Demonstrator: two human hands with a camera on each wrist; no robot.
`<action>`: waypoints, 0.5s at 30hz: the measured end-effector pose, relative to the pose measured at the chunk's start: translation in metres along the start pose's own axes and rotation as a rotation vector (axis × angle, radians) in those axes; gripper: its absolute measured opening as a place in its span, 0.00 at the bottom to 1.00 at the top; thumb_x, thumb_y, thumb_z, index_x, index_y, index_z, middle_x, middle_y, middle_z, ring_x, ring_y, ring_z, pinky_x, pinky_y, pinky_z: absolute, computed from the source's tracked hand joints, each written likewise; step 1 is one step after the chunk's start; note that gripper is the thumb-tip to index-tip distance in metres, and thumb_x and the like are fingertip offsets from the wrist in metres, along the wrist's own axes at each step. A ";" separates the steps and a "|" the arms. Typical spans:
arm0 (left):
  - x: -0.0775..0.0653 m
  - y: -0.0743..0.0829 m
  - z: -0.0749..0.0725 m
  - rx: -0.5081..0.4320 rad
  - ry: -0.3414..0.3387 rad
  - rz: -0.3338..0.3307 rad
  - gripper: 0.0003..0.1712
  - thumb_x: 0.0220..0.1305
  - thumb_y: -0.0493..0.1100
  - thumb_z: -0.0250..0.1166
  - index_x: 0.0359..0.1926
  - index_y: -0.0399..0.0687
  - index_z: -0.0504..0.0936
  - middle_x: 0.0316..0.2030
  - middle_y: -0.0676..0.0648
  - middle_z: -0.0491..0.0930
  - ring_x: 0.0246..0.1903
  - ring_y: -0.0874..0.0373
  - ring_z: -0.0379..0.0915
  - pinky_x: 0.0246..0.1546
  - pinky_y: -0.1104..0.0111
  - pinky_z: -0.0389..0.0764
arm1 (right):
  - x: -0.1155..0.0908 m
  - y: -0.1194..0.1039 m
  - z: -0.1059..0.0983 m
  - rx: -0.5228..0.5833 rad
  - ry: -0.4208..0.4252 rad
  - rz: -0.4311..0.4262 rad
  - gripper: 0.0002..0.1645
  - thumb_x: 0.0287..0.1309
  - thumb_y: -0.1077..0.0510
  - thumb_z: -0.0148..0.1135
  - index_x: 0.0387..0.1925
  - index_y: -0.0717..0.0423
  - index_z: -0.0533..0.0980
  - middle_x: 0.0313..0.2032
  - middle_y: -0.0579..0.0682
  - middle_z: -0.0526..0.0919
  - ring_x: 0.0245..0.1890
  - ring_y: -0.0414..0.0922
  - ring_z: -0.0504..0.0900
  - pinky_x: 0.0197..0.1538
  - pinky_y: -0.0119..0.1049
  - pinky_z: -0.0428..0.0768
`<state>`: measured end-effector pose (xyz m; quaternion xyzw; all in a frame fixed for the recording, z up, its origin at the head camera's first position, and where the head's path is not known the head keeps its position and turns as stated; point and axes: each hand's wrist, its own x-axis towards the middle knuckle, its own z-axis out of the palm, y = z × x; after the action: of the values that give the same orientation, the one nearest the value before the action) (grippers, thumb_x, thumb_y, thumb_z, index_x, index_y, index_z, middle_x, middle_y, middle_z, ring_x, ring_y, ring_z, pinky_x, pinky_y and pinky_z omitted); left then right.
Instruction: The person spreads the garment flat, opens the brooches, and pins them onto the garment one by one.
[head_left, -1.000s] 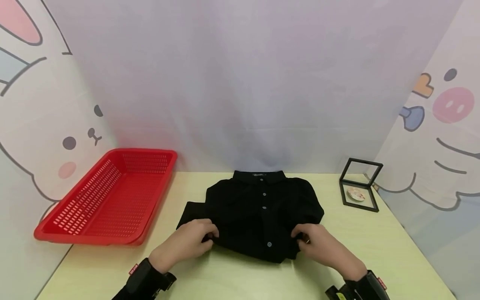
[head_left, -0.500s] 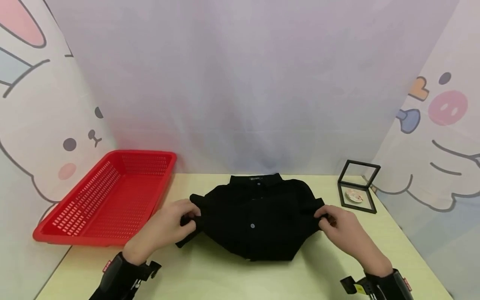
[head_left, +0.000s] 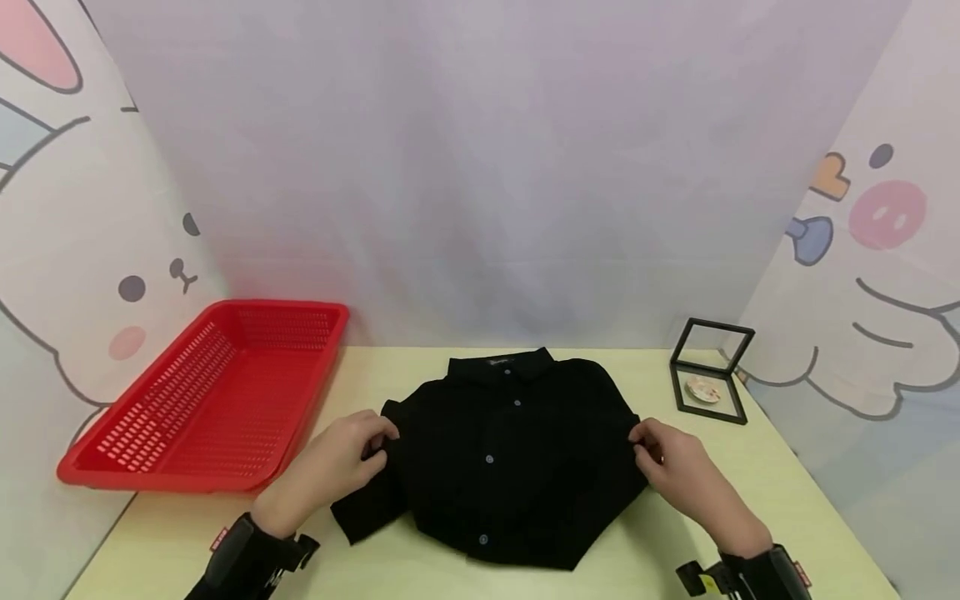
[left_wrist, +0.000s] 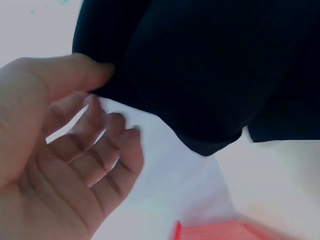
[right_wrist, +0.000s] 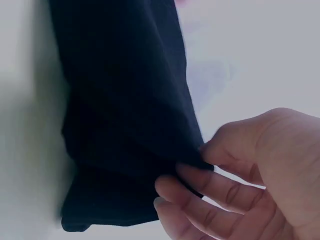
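A black button-up shirt lies front side up on the table, collar toward the back wall and lower edge toward me. My left hand pinches its left side between thumb and fingers, beside a sleeve that angles down to the left. In the left wrist view the thumb presses on the dark cloth while the other fingers sit loosely curled below it. On the opposite side my right hand pinches the shirt's edge. The right wrist view shows the cloth running up from those fingertips.
A red perforated plastic basket stands on the left of the pale yellow table. At the back right is a black hinged frame with a small round pale item in it. A pale curtain closes the back.
Both hands have moved apart, drawing the shirt's sides outward. Its lower part has spread wider and come down toward me, and a sleeve now shows at the lower left.
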<state>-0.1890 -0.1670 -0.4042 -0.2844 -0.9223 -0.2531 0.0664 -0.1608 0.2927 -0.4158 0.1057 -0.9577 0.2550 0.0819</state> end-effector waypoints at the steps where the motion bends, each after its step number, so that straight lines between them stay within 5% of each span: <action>1: -0.003 -0.002 0.001 0.004 -0.004 -0.009 0.15 0.57 0.25 0.68 0.42 0.45 0.83 0.27 0.56 0.70 0.28 0.66 0.65 0.30 0.73 0.72 | -0.001 -0.001 0.002 -0.004 -0.016 0.021 0.04 0.64 0.67 0.63 0.39 0.57 0.79 0.29 0.43 0.81 0.27 0.33 0.75 0.28 0.31 0.76; 4: -0.011 -0.004 0.003 -0.021 -0.006 -0.007 0.18 0.55 0.22 0.66 0.38 0.49 0.78 0.24 0.57 0.65 0.26 0.68 0.61 0.28 0.74 0.70 | -0.007 -0.003 0.004 -0.002 -0.050 0.064 0.04 0.64 0.65 0.64 0.36 0.55 0.77 0.25 0.42 0.78 0.24 0.32 0.73 0.27 0.30 0.74; 7: -0.018 -0.005 0.003 -0.098 -0.041 0.064 0.21 0.54 0.20 0.64 0.33 0.52 0.76 0.23 0.58 0.65 0.25 0.70 0.60 0.27 0.75 0.70 | -0.013 -0.008 0.005 0.035 -0.113 0.052 0.03 0.66 0.64 0.65 0.35 0.55 0.78 0.24 0.41 0.79 0.22 0.31 0.73 0.26 0.30 0.74; 11: -0.023 -0.005 0.008 -0.227 -0.168 0.152 0.18 0.56 0.22 0.66 0.33 0.51 0.80 0.28 0.56 0.74 0.28 0.71 0.67 0.29 0.75 0.76 | -0.017 -0.016 0.012 0.114 -0.225 -0.057 0.02 0.68 0.61 0.65 0.36 0.55 0.80 0.28 0.39 0.82 0.26 0.28 0.77 0.28 0.30 0.78; 15: -0.023 -0.002 0.021 -0.247 -0.288 0.134 0.11 0.61 0.30 0.71 0.40 0.50 0.84 0.38 0.53 0.82 0.36 0.67 0.76 0.38 0.71 0.83 | -0.020 -0.025 0.028 0.201 -0.324 -0.143 0.02 0.68 0.58 0.66 0.38 0.52 0.82 0.31 0.38 0.83 0.29 0.28 0.78 0.31 0.29 0.80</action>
<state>-0.1710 -0.1693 -0.4294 -0.3844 -0.8632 -0.3161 -0.0848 -0.1385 0.2610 -0.4319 0.2207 -0.9181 0.3224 -0.0664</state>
